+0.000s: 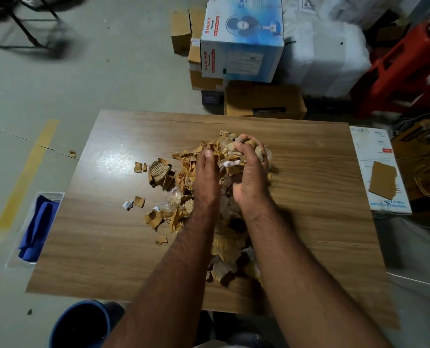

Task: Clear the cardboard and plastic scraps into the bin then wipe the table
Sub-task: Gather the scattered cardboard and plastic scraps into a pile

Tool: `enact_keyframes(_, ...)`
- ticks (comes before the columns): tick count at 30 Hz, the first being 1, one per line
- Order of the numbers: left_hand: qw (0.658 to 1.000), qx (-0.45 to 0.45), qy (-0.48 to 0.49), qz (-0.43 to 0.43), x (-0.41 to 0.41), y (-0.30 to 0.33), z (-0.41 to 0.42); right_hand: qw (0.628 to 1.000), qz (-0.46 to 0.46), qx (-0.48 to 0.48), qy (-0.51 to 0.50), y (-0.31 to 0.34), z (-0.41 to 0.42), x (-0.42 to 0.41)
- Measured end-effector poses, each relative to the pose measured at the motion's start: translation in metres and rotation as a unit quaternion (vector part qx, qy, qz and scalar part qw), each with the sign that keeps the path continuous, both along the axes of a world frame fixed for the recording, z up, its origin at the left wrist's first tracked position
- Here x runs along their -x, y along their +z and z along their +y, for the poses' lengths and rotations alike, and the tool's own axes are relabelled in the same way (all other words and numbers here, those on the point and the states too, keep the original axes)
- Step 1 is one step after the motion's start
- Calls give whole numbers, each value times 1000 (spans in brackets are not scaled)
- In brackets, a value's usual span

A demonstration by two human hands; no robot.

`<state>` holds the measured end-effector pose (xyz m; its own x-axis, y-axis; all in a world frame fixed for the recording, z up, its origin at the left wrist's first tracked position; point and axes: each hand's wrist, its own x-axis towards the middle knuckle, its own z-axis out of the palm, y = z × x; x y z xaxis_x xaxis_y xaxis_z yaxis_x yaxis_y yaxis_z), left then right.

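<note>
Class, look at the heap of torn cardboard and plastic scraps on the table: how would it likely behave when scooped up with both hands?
The scrap heap is many loose torn pieces, so some would probably spill out. It looks light: thin cardboard and crinkled clear film. The right hand already grips a bunch, the left hand lies flatter against the heap, suggesting it squashes together readily.
</note>
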<state>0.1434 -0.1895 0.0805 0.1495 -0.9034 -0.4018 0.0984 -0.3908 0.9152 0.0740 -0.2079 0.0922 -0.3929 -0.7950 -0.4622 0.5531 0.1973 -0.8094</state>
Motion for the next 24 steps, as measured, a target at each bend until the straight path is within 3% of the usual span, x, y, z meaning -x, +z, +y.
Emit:
enact_keyframes(4,992,-49,31,116,2,1,-5,999,27,-2,23,-5,7,-3)
enact_keyframes(10,990,-29,13,136,3,9,-10,990,100,13,101,-13,18,-6)
enact_keyframes(17,998,-29,-30,50,5,0,-8,975,205,-7,85,-17,14,-10)
enact_keyframes(21,1000,-30,1,-3,2,11,-4,982,179,30,54,-9,8,-3)
enact_keyframes(24,997,-76,15,-18,-6,2,-3,993,102,49,38,2,1,0)
